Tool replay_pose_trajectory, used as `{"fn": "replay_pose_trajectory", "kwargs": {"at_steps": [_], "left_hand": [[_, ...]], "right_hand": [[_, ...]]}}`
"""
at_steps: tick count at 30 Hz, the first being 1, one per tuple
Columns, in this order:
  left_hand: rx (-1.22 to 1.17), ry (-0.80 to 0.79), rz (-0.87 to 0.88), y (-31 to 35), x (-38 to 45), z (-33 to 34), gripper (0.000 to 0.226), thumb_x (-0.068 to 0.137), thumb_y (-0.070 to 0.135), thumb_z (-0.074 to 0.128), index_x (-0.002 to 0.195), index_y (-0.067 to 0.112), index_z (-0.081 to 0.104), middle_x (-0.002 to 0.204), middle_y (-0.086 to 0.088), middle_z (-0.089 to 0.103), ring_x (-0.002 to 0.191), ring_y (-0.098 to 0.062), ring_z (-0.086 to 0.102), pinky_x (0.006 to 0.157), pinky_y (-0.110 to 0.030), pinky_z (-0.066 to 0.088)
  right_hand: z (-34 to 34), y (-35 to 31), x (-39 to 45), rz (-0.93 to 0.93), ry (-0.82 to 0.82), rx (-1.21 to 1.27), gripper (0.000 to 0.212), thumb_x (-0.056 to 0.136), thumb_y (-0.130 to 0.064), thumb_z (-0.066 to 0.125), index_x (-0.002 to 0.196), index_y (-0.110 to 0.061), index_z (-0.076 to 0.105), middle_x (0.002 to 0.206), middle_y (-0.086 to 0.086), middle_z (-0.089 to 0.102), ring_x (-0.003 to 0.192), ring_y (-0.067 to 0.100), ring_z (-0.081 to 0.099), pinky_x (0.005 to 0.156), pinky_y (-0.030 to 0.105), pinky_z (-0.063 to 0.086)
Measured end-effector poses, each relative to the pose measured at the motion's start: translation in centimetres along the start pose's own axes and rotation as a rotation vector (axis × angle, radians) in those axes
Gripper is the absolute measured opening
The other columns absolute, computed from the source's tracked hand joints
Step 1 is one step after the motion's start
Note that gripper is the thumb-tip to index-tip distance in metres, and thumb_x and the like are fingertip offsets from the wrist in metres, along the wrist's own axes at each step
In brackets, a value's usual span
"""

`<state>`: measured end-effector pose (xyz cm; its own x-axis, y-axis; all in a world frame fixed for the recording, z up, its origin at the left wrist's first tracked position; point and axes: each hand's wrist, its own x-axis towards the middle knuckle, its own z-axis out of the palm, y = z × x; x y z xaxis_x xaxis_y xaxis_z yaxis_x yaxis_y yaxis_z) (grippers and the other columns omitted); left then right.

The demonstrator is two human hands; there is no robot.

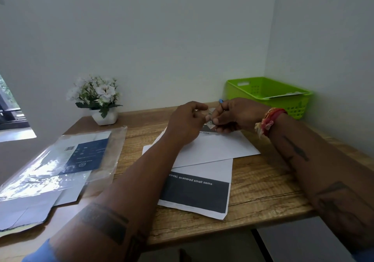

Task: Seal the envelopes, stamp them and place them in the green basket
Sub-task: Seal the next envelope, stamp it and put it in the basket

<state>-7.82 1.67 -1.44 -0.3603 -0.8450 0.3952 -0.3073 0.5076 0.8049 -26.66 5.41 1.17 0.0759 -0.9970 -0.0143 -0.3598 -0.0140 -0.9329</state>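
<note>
1. You are working over the brown wood-grain tabletop (263, 184), with the bright green plastic basket (269, 94) standing at the far right corner, well apart from your hands.
2. The plain white paper envelope (214, 148) is lying flat just below both hands, its long axis running left to right.
3. Your right hand (236, 115) is pinching a small stamp-like piece (210, 122) in its fingers, nearer the envelope's far edge.
4. Your left hand (187, 120) is hovering beside it, fingers loosely curled, holding nothing visible.
</note>
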Motion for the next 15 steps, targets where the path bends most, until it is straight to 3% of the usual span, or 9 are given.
{"fn": "replay_pose_trajectory", "kwargs": {"at_steps": [3, 6, 9, 12, 15], "left_hand": [[0.038, -0.014, -0.006, 0.1, 0.0, -0.1, 0.017, 0.088, 0.02, 0.074, 0.105, 0.024, 0.072, 0.079, -0.001, 0.072, 0.065, -0.015, 0.061, 0.063, -0.032, 0.051], [0.066, -0.067, -0.044, 0.3, -0.1, -0.1, 0.003, 0.087, 0.022, 0.073, 0.089, 0.022, 0.07, 0.081, -0.003, 0.076, 0.075, -0.024, 0.072, 0.073, -0.04, 0.057], [0.026, -0.134, -0.091, 0.8, -0.5, 0.1, 0.01, 0.092, 0.02, 0.068, 0.091, 0.01, 0.069, 0.078, -0.002, 0.077, 0.068, -0.019, 0.072, 0.065, -0.031, 0.054], [0.012, -0.176, -0.079, 1.5, -1.0, 0.3, 0.012, 0.094, 0.017, 0.067, 0.092, 0.007, 0.072, 0.082, -0.003, 0.078, 0.059, -0.008, 0.067, 0.055, -0.021, 0.049], [-0.035, -0.186, -0.108, 1.8, -1.5, 0.8, 0.017, 0.095, 0.016, 0.067, 0.098, 0.0, 0.071, 0.087, -0.009, 0.078, 0.054, -0.005, 0.062, 0.046, -0.015, 0.045]], "right_hand": [[-0.1, 0.1, 0.5, -0.09, 0.106, 0.012, 0.015, 0.085, 0.005, 0.071, 0.092, -0.008, 0.07, 0.079, 0.01, 0.07, 0.072, 0.021, 0.067, 0.073, 0.035, 0.057], [0.0, -0.1, 0.5, -0.182, 0.165, 0.013, 0.017, 0.085, 0.005, 0.071, 0.096, -0.009, 0.069, 0.074, 0.005, 0.069, 0.071, 0.02, 0.065, 0.064, 0.029, 0.055], [0.3, -0.1, 0.6, -0.231, 0.195, 0.026, 0.018, 0.085, 0.002, 0.072, 0.098, -0.009, 0.067, 0.077, 0.008, 0.068, 0.077, 0.025, 0.066, 0.065, 0.031, 0.057], [0.4, 0.1, 0.4, -0.173, 0.131, 0.086, 0.017, 0.086, 0.004, 0.07, 0.1, -0.007, 0.067, 0.082, 0.011, 0.069, 0.077, 0.026, 0.067, 0.079, 0.041, 0.059], [-0.5, 0.0, -0.1, -0.074, 0.046, 0.14, 0.02, 0.088, 0.009, 0.066, 0.104, -0.002, 0.067, 0.087, 0.015, 0.069, 0.082, 0.024, 0.07, 0.08, 0.036, 0.061]]}}
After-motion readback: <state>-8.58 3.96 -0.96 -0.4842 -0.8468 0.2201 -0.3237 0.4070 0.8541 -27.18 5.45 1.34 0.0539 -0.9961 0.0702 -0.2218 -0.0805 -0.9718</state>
